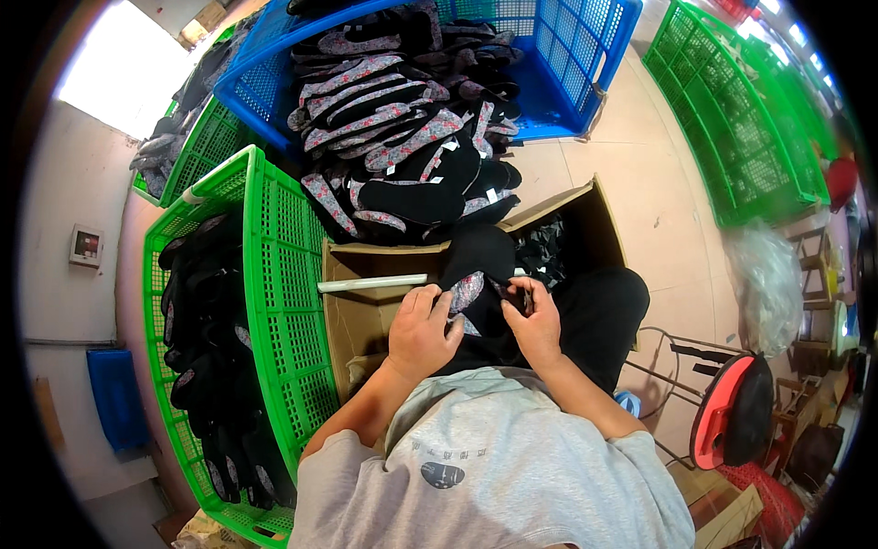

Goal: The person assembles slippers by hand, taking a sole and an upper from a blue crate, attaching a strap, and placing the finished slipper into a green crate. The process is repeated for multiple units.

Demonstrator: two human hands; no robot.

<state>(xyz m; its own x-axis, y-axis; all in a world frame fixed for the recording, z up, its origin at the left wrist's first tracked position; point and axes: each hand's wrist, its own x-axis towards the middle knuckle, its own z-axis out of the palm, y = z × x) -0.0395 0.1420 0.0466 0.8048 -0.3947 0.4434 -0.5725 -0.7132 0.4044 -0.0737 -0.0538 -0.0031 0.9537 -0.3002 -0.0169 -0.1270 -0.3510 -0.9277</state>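
A black cloth slipper [482, 247] with a grey-and-pink patterned band lies over my lap, its rounded end pointing away from me. On its left edge, my left hand [422, 328] has its fingers bent against the band. My right hand [534, 322] pinches the slipper's right side between thumb and fingers. What the fingertips press on is partly hidden. Just beyond, an open cardboard box [362, 320] holds dark crinkled pieces [543, 252] on its right. A white bar [373, 284] runs across that box, reaching the slipper from the left.
Patterned and black slippers [402, 137] spill from a blue crate [572, 55] ahead. A green crate [291, 320] of black slippers stands close on my left. Another green crate [732, 128] is at the far right. Nearer on the right stands a red-and-black round seat [732, 412].
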